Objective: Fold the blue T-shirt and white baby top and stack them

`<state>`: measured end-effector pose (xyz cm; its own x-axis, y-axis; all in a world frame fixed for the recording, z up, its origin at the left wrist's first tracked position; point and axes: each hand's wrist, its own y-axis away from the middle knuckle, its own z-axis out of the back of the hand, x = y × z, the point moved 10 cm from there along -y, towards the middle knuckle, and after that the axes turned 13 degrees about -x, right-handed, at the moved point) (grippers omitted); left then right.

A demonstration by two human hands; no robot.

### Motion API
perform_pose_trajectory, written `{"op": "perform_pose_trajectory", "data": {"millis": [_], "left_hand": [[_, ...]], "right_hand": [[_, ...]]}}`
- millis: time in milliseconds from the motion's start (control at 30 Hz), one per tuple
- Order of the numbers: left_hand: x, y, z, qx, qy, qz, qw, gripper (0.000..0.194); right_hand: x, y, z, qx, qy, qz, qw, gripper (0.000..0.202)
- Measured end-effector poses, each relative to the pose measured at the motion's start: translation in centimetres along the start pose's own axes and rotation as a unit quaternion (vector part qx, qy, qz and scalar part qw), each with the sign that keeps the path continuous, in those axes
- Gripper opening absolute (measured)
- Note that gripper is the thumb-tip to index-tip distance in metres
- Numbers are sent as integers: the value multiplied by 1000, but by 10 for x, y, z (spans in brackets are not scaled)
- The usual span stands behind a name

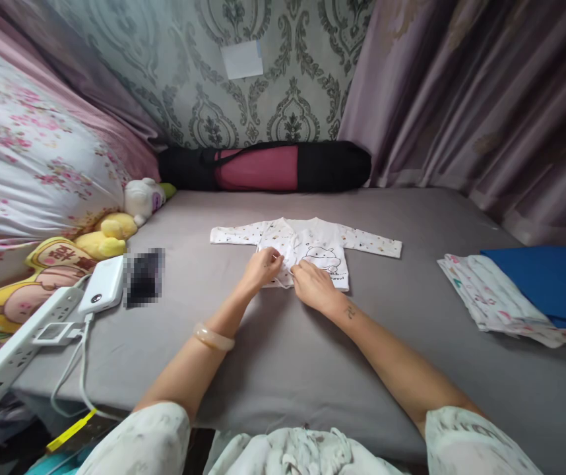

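Observation:
A small white baby shirt [313, 234] lies spread on the grey sheet, its long speckled sleeves stretched out to both sides and a line-drawn animal on its right front. My left hand [264, 265] is at the shirt's lower left front, fingers pinched together around something small and thin that I cannot make out. Close beside it, my right hand [313, 282] rests at the lower middle of the shirt with its fingertips closed on the front edge of the cloth. Part of the shirt's lower hem is hidden by both hands.
Behind the shirt lies a long black and pink bag [256, 168]. At left are plush toys [109, 236], a white power bank [102, 284], a power strip [30, 343], cables and a blurred dark object [144, 277]. Folded cloths [495, 290] and a blue item [550, 280] sit at right.

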<state>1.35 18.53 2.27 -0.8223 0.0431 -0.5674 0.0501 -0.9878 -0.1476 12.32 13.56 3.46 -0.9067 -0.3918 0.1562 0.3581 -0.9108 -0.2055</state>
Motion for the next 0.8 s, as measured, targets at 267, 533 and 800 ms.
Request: {"op": "perform_pose_trajectory", "data": {"millis": [267,533,800], "left_hand": [[-40,-44,-29,-40,-77,-93,992,31],[-63,-69,-60,-35,-182,-166,969,31],[-65,-83,-68,-46,-183,-199,962,32]], "right_hand": [[12,8,2,36,17,24,999,38],[8,11,8,65,-46,56,995,35],[4,6,12,40,-66,34,996,34]]}}
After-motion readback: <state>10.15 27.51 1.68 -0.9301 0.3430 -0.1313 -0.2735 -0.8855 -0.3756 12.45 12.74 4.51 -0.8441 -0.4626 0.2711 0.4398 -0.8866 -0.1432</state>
